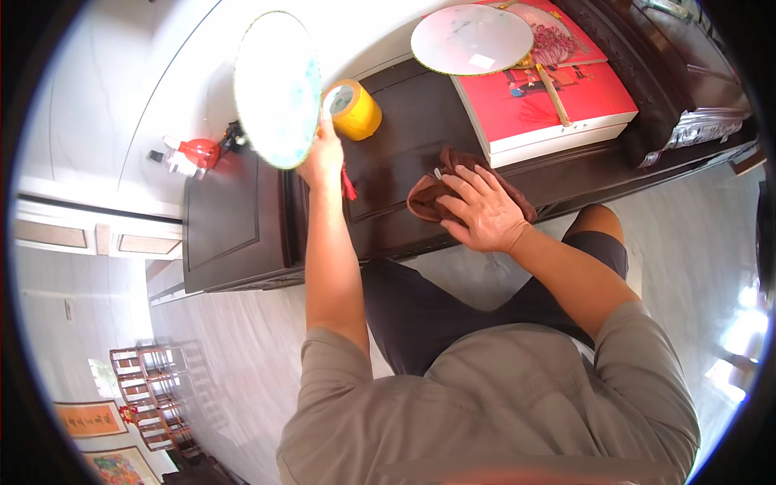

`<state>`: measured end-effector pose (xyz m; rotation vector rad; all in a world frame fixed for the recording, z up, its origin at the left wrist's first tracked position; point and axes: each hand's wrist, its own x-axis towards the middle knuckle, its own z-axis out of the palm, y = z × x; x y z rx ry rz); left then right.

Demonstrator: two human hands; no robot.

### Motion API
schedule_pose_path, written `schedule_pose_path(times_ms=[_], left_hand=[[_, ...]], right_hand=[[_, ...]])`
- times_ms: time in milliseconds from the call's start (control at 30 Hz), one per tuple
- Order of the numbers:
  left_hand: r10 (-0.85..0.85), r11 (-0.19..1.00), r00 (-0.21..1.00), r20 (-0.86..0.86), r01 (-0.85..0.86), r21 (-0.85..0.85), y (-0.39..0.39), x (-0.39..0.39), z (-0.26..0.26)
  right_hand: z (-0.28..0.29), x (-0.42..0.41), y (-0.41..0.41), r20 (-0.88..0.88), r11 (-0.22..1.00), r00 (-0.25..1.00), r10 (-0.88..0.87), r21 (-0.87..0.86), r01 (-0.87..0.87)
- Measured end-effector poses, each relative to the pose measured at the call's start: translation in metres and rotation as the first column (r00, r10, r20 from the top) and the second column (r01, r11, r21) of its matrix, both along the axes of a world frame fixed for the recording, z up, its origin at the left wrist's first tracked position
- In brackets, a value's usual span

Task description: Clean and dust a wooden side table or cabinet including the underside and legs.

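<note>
My left hand [324,156] holds up a round, pale hand fan [277,91] with a green rim; its handle is mostly hidden in my fingers. A red tassel [348,185] hangs beside my wrist. Below and to the right, a brown cloth [426,199] lies bunched on the dark wooden cabinet top [403,115]. My right hand [483,209] rests flat over this cloth, fingers somewhat apart and the thumb out to the side. Just right of the raised fan stands a roll of yellow tape [362,114].
Red-topped boxes [582,100] sit at the right, bearing another round fan [470,39] with a bamboo-like handle [553,96]. Beyond them rises a carved dark wood piece [661,73]. A red spray bottle [203,153] is at the left. Wooden chairs [148,388] stand far left.
</note>
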<state>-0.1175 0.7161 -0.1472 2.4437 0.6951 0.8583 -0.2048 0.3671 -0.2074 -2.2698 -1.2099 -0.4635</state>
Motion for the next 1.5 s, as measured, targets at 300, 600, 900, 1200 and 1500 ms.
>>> schedule_pose_path(times_ms=[300, 600, 900, 1200, 1500], left_hand=[[-0.206, 0.954, 0.970, 0.133, 0.229, -0.194, 0.005, 0.013, -0.015], [-0.329, 0.852, 0.924, 0.197, 0.380, -0.361, 0.004, 0.011, -0.069], [-0.416, 0.905, 0.891, 0.184, 0.383, 0.186, 0.023, 0.026, -0.078], [-0.464, 0.862, 0.871, -0.162, 0.486, 0.146, 0.006, 0.027, -0.027], [-0.520, 0.808, 0.852, -0.054, 0.470, -0.355, 0.007, -0.062, 0.036]], right_hand=[[-0.001, -0.001, 0.003, 0.005, 1.000, 1.000, 0.008, -0.010, -0.008], [-0.002, 0.002, -0.005, 0.014, 0.999, 0.999, -0.033, -0.004, 0.033], [-0.009, -0.002, -0.007, -0.006, 1.000, 1.000, -0.001, -0.008, 0.001], [-0.007, -0.006, -0.005, 0.028, 1.000, 0.999, -0.020, 0.015, 0.020], [-0.008, -0.002, 0.014, -0.051, 0.999, 0.998, -0.024, 0.028, 0.026]])
